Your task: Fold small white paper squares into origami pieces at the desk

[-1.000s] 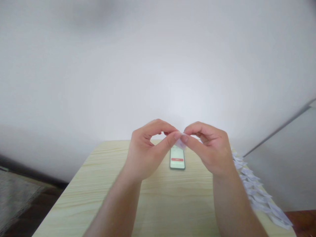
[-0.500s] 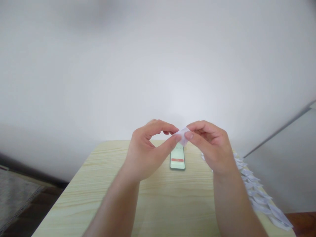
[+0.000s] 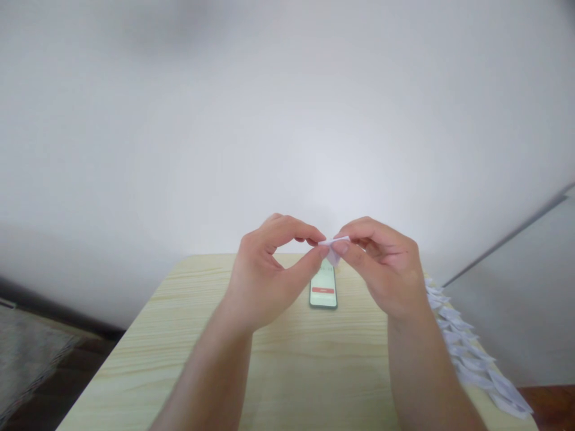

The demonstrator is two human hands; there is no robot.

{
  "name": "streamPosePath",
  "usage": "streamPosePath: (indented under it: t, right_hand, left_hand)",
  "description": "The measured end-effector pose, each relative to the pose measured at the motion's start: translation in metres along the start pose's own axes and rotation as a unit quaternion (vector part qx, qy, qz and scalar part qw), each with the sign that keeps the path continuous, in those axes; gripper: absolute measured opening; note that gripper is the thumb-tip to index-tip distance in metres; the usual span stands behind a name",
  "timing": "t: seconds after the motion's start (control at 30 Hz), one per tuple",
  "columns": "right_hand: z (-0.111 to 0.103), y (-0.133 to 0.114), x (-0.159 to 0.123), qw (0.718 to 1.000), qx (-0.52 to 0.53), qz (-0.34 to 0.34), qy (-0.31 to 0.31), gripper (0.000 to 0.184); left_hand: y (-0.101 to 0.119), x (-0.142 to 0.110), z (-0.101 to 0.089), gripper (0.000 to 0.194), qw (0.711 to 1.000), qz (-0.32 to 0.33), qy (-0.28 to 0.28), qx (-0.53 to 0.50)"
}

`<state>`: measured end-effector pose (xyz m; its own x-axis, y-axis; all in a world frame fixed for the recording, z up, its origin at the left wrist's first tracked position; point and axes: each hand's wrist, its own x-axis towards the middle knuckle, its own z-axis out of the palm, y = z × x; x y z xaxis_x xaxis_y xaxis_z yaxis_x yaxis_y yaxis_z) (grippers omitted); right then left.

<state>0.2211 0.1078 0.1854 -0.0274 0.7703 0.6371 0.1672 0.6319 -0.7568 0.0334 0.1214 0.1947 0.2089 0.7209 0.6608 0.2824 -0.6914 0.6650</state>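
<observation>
Between my two hands is a small piece of folded white paper (image 3: pixel 333 255), held above the far part of the table. My left hand (image 3: pixel 274 269) pinches its left edge between thumb and forefinger. On the other side, my right hand (image 3: pixel 381 260) grips the right edge, its thumb on the near face and fingers behind. A thin upper edge of the paper runs almost level, and a pointed part hangs below it. Below the paper lies a phone (image 3: pixel 323 292), its lit screen showing a red bar; its top is hidden.
The light wooden table (image 3: pixel 179 335) stands against a white wall (image 3: pixel 287 120). Along its right edge lies a row of several folded white paper pieces (image 3: pixel 471 353), partly hidden by my right forearm. A grey rug (image 3: pixel 27 359) is on the floor at left.
The paper has tilted, so its broad face now shows as a thin edge with a point below. My right thumb and fingers have shifted slightly left; my left hand has hardly moved.
</observation>
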Motion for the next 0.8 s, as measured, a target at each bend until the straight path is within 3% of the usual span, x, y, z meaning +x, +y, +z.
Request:
streamPosePath:
  t: [0.33,0.8]
  right_hand:
    - [0.0018,-0.0024,-0.0004,0.999,-0.026,-0.027,-0.002,0.004]
    - [0.0011,-0.0029,-0.0005,1.0,-0.007,0.001,-0.013,0.006]
  left_hand:
    - [0.0013,-0.001,-0.0001,0.006,1.0,0.026,-0.006,0.015]
    - [0.0009,-0.0023,-0.0003,0.003,0.999,-0.02,-0.014,-0.023]
